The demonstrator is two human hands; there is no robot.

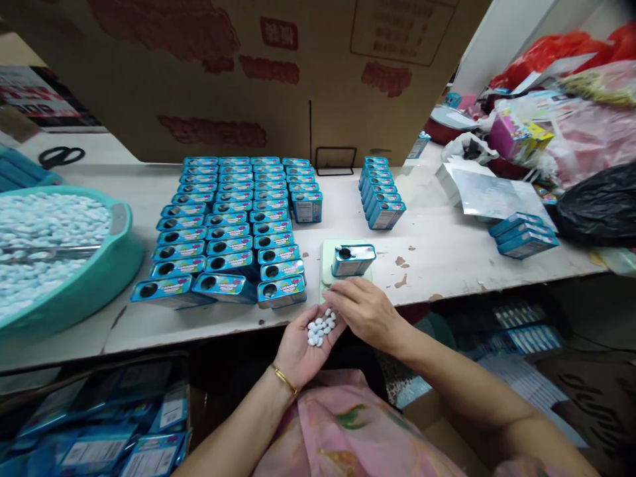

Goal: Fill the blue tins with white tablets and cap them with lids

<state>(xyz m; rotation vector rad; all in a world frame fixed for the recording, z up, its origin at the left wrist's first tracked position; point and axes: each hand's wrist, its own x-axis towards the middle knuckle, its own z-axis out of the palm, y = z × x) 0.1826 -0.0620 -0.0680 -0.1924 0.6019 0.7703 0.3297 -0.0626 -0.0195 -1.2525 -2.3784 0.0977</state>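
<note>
My left hand (304,344) is palm up and cupped, with a small heap of white candies (321,329) lying in it. Over its fingertips reaches my right hand (365,311), its fingers bent together; what is between them, if anything, is hidden. Just beyond both hands, a blue tin (354,262) with a dark round opening stands on a pale green scale (328,268). To the left, several rows of blue tins (228,245) stand upright with open holes in their tops. A teal basin (114,265) full of white candies, with a metal scoop (54,253), is at far left.
A large cardboard box (278,86) rises behind the tins. One more row of tins (385,199) stands right of centre. Farther right are a few tins lying together (527,237) and a black plastic bag (601,205). Black scissors (62,156) lie at the back left. Below the table, a crate holds blue packages (99,437).
</note>
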